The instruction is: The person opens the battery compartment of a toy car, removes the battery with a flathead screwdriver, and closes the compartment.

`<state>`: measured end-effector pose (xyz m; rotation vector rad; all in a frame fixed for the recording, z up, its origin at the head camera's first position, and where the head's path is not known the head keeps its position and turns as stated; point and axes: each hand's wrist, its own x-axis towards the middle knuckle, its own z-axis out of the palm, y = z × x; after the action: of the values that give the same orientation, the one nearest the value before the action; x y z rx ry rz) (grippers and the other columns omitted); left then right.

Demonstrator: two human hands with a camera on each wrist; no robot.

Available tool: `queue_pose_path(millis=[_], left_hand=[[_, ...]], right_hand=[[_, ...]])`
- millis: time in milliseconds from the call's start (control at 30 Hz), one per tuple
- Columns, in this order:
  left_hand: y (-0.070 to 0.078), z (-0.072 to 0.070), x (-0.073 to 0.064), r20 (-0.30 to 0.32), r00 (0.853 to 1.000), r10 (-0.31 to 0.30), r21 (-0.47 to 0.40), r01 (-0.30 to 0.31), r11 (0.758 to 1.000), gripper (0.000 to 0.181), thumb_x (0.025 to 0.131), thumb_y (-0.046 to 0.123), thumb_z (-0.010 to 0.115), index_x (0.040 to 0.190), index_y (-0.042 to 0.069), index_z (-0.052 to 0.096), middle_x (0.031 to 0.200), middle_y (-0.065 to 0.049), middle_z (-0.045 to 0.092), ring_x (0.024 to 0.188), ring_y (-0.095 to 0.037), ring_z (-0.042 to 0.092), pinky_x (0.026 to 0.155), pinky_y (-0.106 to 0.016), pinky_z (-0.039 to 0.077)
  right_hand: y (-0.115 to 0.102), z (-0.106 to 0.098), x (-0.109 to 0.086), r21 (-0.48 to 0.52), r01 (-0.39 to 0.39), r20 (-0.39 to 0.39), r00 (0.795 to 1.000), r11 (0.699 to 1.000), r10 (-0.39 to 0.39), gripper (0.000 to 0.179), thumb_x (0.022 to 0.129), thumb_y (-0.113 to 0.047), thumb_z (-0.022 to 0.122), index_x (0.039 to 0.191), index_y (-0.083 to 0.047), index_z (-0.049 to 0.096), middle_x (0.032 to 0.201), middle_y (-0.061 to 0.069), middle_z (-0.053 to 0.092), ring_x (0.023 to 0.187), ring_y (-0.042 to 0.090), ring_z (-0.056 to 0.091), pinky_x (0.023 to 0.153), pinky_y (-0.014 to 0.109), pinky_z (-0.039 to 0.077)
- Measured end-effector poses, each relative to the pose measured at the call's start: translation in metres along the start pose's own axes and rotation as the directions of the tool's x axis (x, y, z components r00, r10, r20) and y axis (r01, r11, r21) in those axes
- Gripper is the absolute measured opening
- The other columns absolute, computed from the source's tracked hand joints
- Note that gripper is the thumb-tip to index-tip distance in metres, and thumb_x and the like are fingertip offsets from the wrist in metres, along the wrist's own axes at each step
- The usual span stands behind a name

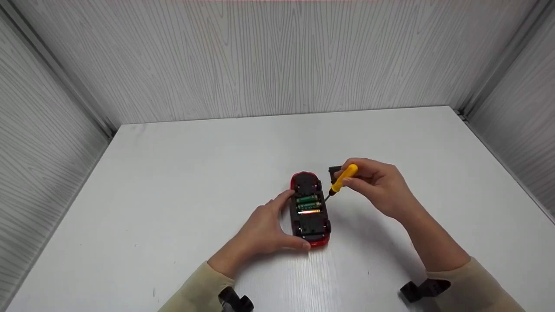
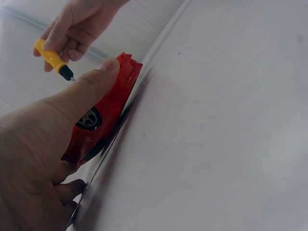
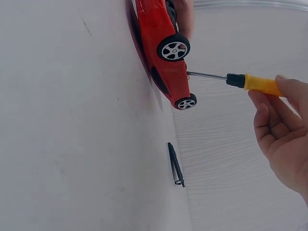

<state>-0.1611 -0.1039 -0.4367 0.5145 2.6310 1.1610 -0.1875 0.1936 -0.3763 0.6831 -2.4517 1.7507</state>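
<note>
Cool light, probably from overhead, is falling brightly over the counter, leaving a soft shadow beneath the right forearm and a pale sheen below the red car. Both wrist views are looking greyer and hazier; the left hand's lower fingers are sitting in dimness, their detail blurring.

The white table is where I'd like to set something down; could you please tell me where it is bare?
The white table is bare left of the left hand, beyond the red car to the back wall, and right of the right hand. It is crowded around the car, with both hands, the yellow screwdriver and a black piece close together.
</note>
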Motion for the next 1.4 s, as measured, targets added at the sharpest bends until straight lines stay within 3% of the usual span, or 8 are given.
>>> queue_pose_path(millis=[167,400,600,833,1167,1400], left_hand=[[-0.002,-0.001,0.001,-0.017,1.0,0.024,-0.014,-0.025,1.0,0.129,0.061,0.061,0.099,0.166,0.022,0.035,0.162,0.0,0.048,0.148,-0.017,0.044,0.122,-0.041,0.035],[-0.003,-0.001,0.001,-0.015,1.0,0.015,-0.019,-0.015,1.0,0.13,0.06,0.062,0.099,0.166,0.023,0.035,0.162,0.001,0.048,0.148,-0.017,0.044,0.122,-0.041,0.035],[-0.003,0.0,0.001,-0.015,1.0,0.011,-0.025,-0.011,1.0,0.13,0.06,0.062,0.099,0.166,0.024,0.035,0.162,0.003,0.049,0.148,-0.015,0.044,0.122,-0.041,0.035],[-0.003,-0.001,0.001,-0.014,1.0,0.01,-0.021,-0.01,1.0,0.129,0.061,0.06,0.1,0.166,0.023,0.035,0.162,0.003,0.048,0.149,-0.016,0.043,0.122,-0.041,0.035],[-0.004,-0.001,0.001,-0.034,0.998,0.055,-0.022,-0.056,0.998,0.128,0.061,0.061,0.099,0.165,0.019,0.037,0.16,0.0,0.051,0.146,-0.017,0.047,0.12,-0.042,0.038],[-0.005,-0.002,0.001,-0.029,0.999,0.041,-0.003,-0.041,0.999,0.13,0.06,0.062,0.099,0.166,0.02,0.035,0.16,-0.001,0.051,0.147,-0.018,0.046,0.121,-0.041,0.037]], right_hand=[[0.007,-0.004,0.003,0.043,-0.027,-0.001,1.0,0.999,0.027,0.024,0.099,-0.006,0.075,0.123,-0.003,0.072,0.113,0.01,0.077,0.097,0.029,0.074,0.086,0.029,0.061],[0.019,-0.007,0.006,0.108,-0.079,-0.003,0.997,0.991,0.08,0.026,0.102,-0.011,0.074,0.125,0.0,0.069,0.121,0.022,0.074,0.101,0.038,0.072,0.085,0.034,0.061],[0.026,-0.009,0.007,0.157,-0.109,0.003,0.994,0.982,0.11,0.031,0.103,-0.012,0.071,0.127,0.006,0.063,0.125,0.028,0.071,0.102,0.032,0.074,0.087,0.034,0.06],[0.032,-0.012,0.006,0.193,-0.148,0.002,0.989,0.97,0.15,0.031,0.106,-0.015,0.068,0.128,0.005,0.061,0.125,0.017,0.074,0.107,0.029,0.073,0.092,0.032,0.06],[0.04,-0.013,0.007,0.267,-0.206,0.0,0.977,0.941,0.214,0.031,0.106,-0.015,0.067,0.129,0.003,0.06,0.132,0.03,0.067,0.109,0.029,0.073,0.097,0.035,0.059],[0.038,-0.011,0.007,0.25,-0.201,-0.007,0.978,0.947,0.21,0.033,0.108,-0.018,0.066,0.132,0.002,0.059,0.131,0.029,0.068,0.109,0.028,0.072,0.098,0.037,0.059]])
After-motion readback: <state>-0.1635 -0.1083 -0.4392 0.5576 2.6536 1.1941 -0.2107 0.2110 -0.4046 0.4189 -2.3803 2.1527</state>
